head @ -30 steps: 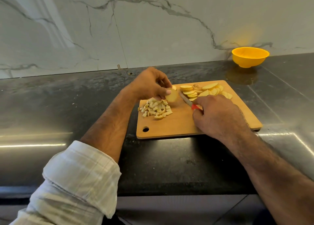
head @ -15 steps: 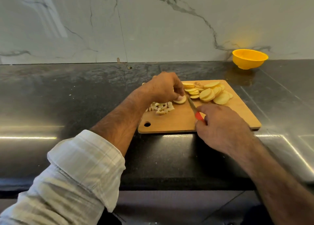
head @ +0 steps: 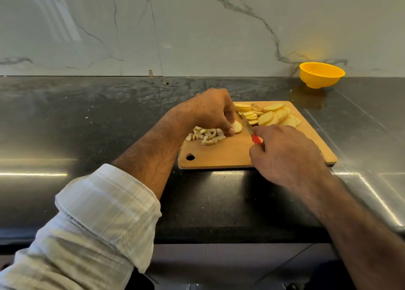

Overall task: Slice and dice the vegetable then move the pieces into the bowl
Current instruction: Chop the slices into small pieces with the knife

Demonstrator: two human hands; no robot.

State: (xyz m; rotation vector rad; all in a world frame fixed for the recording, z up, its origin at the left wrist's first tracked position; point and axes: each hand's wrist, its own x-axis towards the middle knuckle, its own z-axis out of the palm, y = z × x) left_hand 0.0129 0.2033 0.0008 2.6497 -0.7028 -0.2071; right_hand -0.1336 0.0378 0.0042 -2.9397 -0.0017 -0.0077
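Note:
A wooden cutting board point(head: 232, 156) lies on the dark counter. On it my left hand point(head: 210, 112) holds down a round potato slice point(head: 237, 127) with curled fingertips. Just left of that slice lies a heap of diced pieces point(head: 207, 135). My right hand point(head: 287, 158) grips a knife by its red handle point(head: 256, 139); the blade point(head: 246, 123) points away from me, close to the right of the held slice. Several whole slices point(head: 271, 116) are fanned across the board's far right. An empty yellow bowl point(head: 321, 74) stands at the back right, by the wall.
The black counter point(head: 87, 125) runs wide to the left of the board. A marble wall point(head: 197, 26) closes the back. The board's front edge sits near the counter's front edge, with a round hole point(head: 190, 157) at its near left corner.
The slice my left hand held tilted a second ago now lies flat on the board under my fingertips. The knife stays beside it, and my view has shifted slightly.

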